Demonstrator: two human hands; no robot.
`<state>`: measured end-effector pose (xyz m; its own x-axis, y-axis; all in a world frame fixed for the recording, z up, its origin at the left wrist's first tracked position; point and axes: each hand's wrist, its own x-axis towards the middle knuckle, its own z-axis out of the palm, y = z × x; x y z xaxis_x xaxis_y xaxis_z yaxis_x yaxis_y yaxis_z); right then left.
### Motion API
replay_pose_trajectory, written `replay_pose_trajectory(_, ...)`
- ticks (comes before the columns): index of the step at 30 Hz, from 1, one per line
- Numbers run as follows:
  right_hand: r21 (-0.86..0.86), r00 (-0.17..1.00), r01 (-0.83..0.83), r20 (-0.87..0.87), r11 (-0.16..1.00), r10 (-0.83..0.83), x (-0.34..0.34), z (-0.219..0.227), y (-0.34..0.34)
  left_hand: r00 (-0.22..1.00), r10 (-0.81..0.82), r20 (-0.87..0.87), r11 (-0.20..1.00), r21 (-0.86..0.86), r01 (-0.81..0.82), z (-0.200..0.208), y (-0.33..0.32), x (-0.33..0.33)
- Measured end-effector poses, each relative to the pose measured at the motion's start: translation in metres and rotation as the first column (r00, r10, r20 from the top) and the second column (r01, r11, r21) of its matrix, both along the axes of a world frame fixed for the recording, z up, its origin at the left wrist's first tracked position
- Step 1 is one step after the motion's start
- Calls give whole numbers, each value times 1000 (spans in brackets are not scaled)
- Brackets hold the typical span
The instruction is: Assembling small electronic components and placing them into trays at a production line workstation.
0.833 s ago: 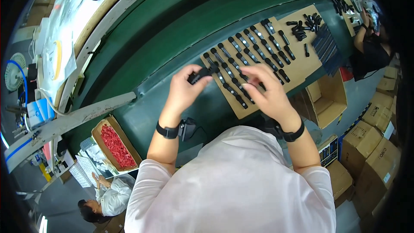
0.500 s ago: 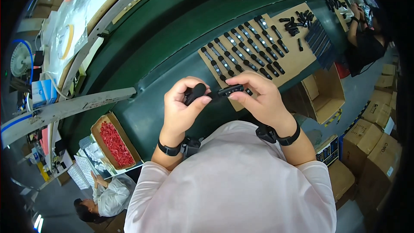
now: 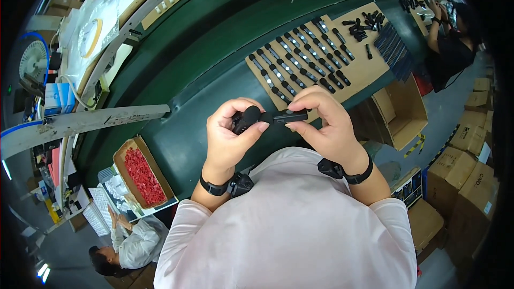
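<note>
In my left hand (image 3: 225, 131) is a small black microphone (image 3: 248, 114) with a rounded foam head, pinched between thumb and fingers; its lower part is hidden in the palm. My right hand (image 3: 331, 123) pinches a slim black stick-like piece (image 3: 289, 116) between thumb and forefinger, its end pointing left. The two black things meet or nearly meet between my hands; whether they touch I cannot tell. Beyond my hands, rows of small microphones (image 3: 292, 61) with dark heads and grey bodies lie on a cardboard sheet (image 3: 366, 76).
Loose black pieces (image 3: 365, 25) are heaped at the sheet's far right, beside a dark gridded panel (image 3: 393, 53). An open carton (image 3: 416, 111) stands right. At left are a box of red bits (image 3: 156, 170) and a metal bar (image 3: 118, 116). Co-workers sit lower left (image 3: 138, 243) and far right (image 3: 452, 48).
The piece in my right hand has been turned; its dotted side no longer faces up and a plainer side shows. My left hand has shifted slightly right, bringing the two pieces closer.
</note>
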<state>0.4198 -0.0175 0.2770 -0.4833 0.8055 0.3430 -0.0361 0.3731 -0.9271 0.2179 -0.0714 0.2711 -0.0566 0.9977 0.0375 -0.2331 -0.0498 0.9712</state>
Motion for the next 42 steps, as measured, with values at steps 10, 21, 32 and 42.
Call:
replay_pose_trajectory(10, -310, 977, -77, 166, 948, 133, -2, 16, 4, 980, 40, -194, 976, 217, 3, 5, 5, 2)
replay_pose_trajectory(21, 191, 995, -53, 91, 980, 36, 31, 16, 28, 944, 100, -314, 995, 31, -95, 24, 9, 47)
replay_pose_trajectory(32, 221, 997, -81, 29, 972, 77, 73, 7, 55, 902, 157, -403, 976, 202, -79, 25, 33, 94)
replay_pose_trajectory(42, -562, 940, -312, -62, 766, 337, 114, -34, 64, 823, 50, -566, 989, 144, 39, 0, 52, 122)
